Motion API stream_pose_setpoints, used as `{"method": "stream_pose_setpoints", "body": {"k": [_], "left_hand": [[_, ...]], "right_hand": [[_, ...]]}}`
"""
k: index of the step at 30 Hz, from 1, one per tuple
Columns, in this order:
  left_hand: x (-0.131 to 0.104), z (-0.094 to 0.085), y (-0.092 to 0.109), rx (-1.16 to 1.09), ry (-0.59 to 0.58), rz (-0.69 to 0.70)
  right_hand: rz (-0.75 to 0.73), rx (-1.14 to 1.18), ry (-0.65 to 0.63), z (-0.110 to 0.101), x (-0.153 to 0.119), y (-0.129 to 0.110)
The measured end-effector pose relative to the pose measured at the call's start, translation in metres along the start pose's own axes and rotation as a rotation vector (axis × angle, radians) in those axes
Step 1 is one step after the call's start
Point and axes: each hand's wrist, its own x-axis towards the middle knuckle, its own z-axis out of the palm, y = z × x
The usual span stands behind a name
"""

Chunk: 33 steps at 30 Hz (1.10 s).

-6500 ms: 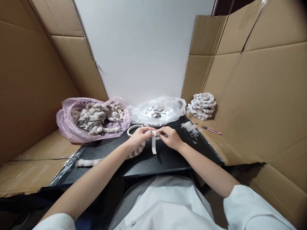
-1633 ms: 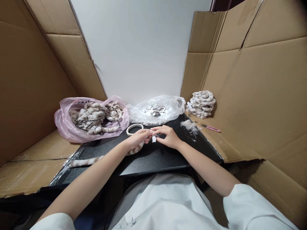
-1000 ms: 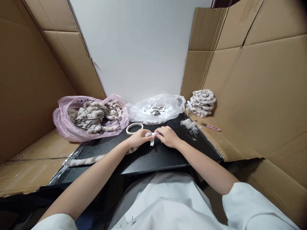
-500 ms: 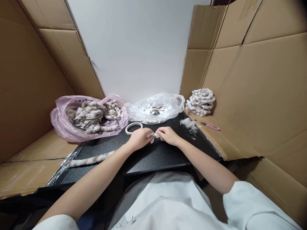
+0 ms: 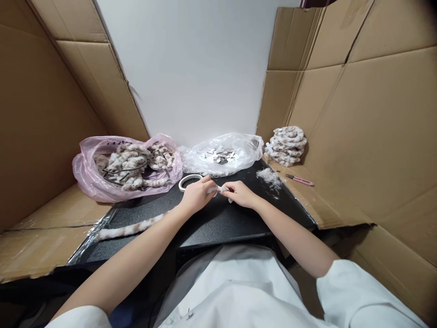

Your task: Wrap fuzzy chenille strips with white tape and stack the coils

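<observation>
A white-and-brown furry strip (image 5: 131, 229) lies on the black table (image 5: 205, 225), passing under my left forearm toward my hands. My left hand (image 5: 197, 196) is closed around the strip near its end. Facing it, my right hand (image 5: 239, 193) pinches the same end between thumb and fingers. A short piece of the strip and a bit of white material show between the two hands; the fingers hide most of it. Just behind my left hand rests a roll of masking tape (image 5: 182, 187), lying flat.
On the left, a pink plastic bag (image 5: 82, 171) holds furry strips. Behind the hands, a clear bag (image 5: 249, 152) contains small metal and white pieces. To the right are coiled furry strips (image 5: 288, 146), loose fluff (image 5: 269, 176) and pink thread snips (image 5: 302, 181). Cardboard walls (image 5: 382, 123) flank the table.
My left hand has turned slightly and its fingers have risen a little. The white piece that hung between the hands is now mostly covered. My right hand stays nearly in place.
</observation>
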Motion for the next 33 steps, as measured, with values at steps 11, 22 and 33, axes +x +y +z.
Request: {"method": "stream_pose_setpoints", "body": {"k": [11, 22, 33], "left_hand": [[0.001, 0.000, 0.007, -0.259, 0.121, -0.173], [0.008, -0.007, -0.001, -1.201, -0.145, -0.611], [0.010, -0.020, -0.019, -1.109, -0.540, -0.899]], "right_hand": [[0.042, 0.294, -0.130, 0.002, 0.007, 0.011], [0.013, 0.259, -0.199, -0.001, 0.004, 0.004], [-0.030, 0.186, -0.178, -0.004, 0.001, 0.002]]}}
